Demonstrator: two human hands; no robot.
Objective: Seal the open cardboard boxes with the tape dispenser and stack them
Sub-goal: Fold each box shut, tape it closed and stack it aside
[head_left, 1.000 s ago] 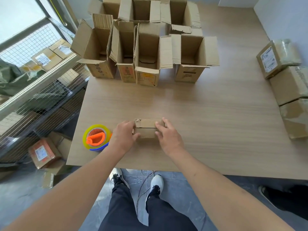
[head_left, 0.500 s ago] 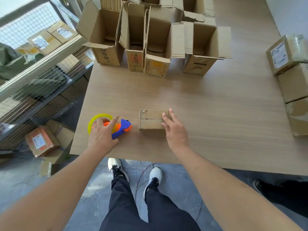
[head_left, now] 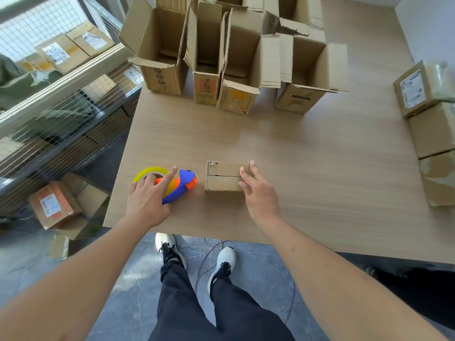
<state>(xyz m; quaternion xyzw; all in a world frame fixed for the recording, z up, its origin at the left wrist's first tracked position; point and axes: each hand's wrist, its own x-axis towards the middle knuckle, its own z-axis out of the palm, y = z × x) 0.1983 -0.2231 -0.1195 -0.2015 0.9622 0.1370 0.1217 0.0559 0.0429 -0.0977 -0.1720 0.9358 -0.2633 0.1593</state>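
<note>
A small closed cardboard box (head_left: 222,177) lies on the wooden table (head_left: 307,168) near its front edge, with the seam between its flaps showing on top. My right hand (head_left: 257,195) rests its straight fingers on the box's right end. To the left of the box lies the tape dispenser (head_left: 181,184), blue and orange with a yellow tape roll. My left hand (head_left: 147,198) covers it from behind, with the middle fingers bent over the orange handle inside the roll and the index finger pointing out straight.
Several open cardboard boxes (head_left: 236,70) stand with flaps up at the table's back. Sealed boxes (head_left: 430,124) are stacked at the right edge. A wire-mesh rack (head_left: 61,107) with more parcels stands left of the table. Someone's dark shoe (head_left: 406,279) is on the floor at right.
My left hand left the small box and went to the tape dispenser, which has turned so its blue end points right. My right hand stayed on the box.
</note>
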